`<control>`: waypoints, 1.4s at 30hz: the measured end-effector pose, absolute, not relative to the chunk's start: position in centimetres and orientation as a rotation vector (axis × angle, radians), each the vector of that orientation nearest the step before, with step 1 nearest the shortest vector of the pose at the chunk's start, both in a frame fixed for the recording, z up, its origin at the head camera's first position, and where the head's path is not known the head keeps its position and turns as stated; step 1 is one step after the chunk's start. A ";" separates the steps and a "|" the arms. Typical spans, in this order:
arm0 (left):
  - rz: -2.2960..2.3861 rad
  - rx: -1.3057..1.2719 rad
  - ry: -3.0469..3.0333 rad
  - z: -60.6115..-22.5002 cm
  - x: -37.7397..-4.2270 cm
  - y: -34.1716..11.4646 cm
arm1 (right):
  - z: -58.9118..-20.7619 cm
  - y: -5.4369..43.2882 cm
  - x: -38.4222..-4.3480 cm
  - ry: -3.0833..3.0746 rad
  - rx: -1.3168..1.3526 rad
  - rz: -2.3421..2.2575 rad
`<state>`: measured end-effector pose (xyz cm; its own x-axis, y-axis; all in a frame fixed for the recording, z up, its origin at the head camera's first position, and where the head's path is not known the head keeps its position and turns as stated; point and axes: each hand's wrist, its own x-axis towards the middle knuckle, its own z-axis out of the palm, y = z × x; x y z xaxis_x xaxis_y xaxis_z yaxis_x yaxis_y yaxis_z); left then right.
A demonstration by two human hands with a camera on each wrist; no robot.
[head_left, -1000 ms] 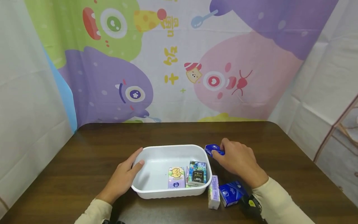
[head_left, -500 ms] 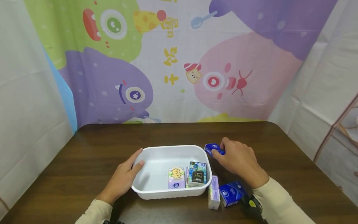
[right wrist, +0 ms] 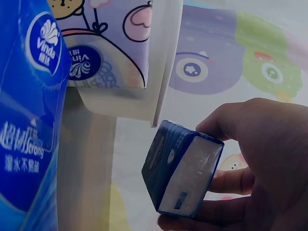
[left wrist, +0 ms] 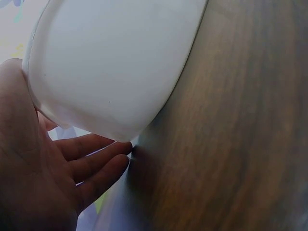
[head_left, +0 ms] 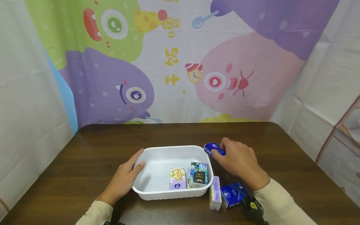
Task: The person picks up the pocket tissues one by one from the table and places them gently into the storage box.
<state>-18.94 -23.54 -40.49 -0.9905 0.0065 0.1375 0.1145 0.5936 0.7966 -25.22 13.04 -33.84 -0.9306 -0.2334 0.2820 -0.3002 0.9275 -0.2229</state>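
Observation:
At the left end of a white plastic tub (head_left: 153, 195), my left hand (head_left: 122, 178) holds the rim, thumb over it and fingers along the outside wall; the left wrist view shows those fingers (left wrist: 101, 180) against the tub. Beyond the tub's far right corner, my right hand (head_left: 239, 157) grips a small blue tissue pack (head_left: 212, 148) between thumb and fingers. The right wrist view shows the white end of this tissue pack (right wrist: 190, 175). Inside the tub lie a purple tissue pack with a yellow character (head_left: 177, 178), a blue-green tissue pack (head_left: 198, 174) and another partly hidden beneath it.
Outside the tub's near right corner, a purple tissue pack (head_left: 215, 193) stands on its side. Beside it, near my right wrist, lies a blue Vinda tissue pack (head_left: 232, 193). The dark wooden table (head_left: 92, 150) meets a cartoon-printed curtain (head_left: 168, 103) at the back.
My right hand and its blue tissue pack have shifted very slightly left and away from me, the pack tilting a little. The left hand and tub stay put.

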 end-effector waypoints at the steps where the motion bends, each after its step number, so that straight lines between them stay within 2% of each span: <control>1: -1.361 -0.098 -2.694 -40.5 -18.9 -23.5 | -33.9 13.0 -25.2 -2.830 0.401 0.385; 42: -1.367 -0.105 -2.709 -40.5 -18.9 -23.6 | -33.9 11.1 -24.4 -2.752 0.548 0.384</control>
